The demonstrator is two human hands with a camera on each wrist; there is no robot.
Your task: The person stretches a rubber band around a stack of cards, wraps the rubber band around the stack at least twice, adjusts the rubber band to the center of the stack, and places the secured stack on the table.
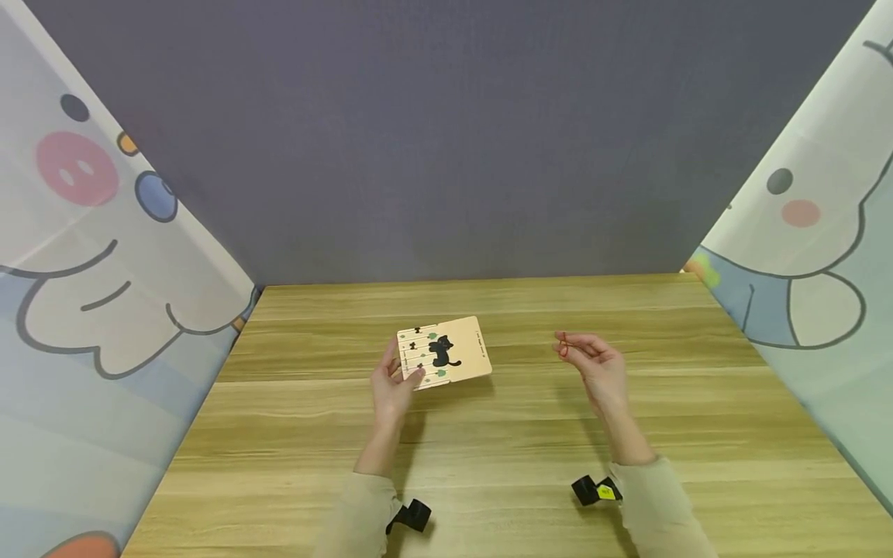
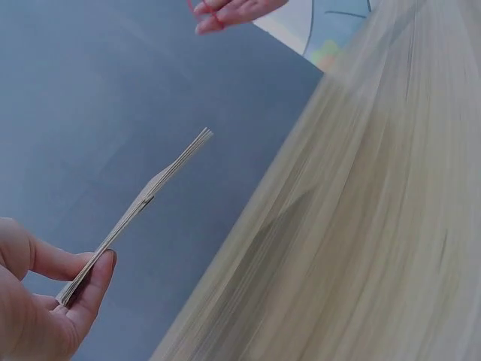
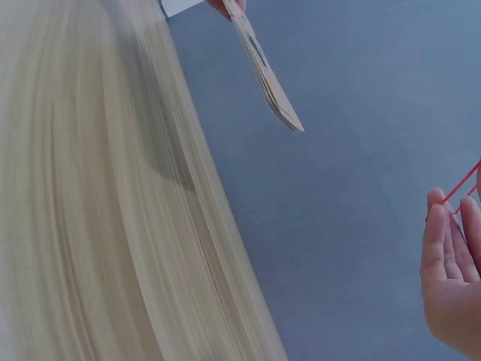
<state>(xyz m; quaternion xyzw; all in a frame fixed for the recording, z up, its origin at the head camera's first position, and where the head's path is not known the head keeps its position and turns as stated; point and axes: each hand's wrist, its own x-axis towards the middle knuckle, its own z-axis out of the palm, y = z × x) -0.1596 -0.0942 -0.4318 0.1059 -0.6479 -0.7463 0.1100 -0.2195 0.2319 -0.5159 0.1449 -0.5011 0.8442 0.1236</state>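
My left hand [image 1: 392, 390] pinches a thin stack of cream paper cards [image 1: 463, 347] by its left edge, thumb on top. A black cat, green leaves and small bows are printed on the upper face. Edge-on in the left wrist view, the stack [image 2: 143, 197] shows several layers and stands clear of the table. To the right, my right hand [image 1: 601, 373] is raised with a thin red rubber band [image 1: 563, 346] looped on its fingers and thumb. The right wrist view shows the band [image 3: 460, 186] stretched taut near the fingertips, partly cut off by the frame.
Both hands are above a wood-grain table [image 1: 502, 449]. A dark grey panel [image 1: 446, 139] rises behind it. Cartoon-printed curtains [image 1: 70, 325] flank both sides. Black wrist mounts [image 1: 417, 515] sit beside the sleeves.
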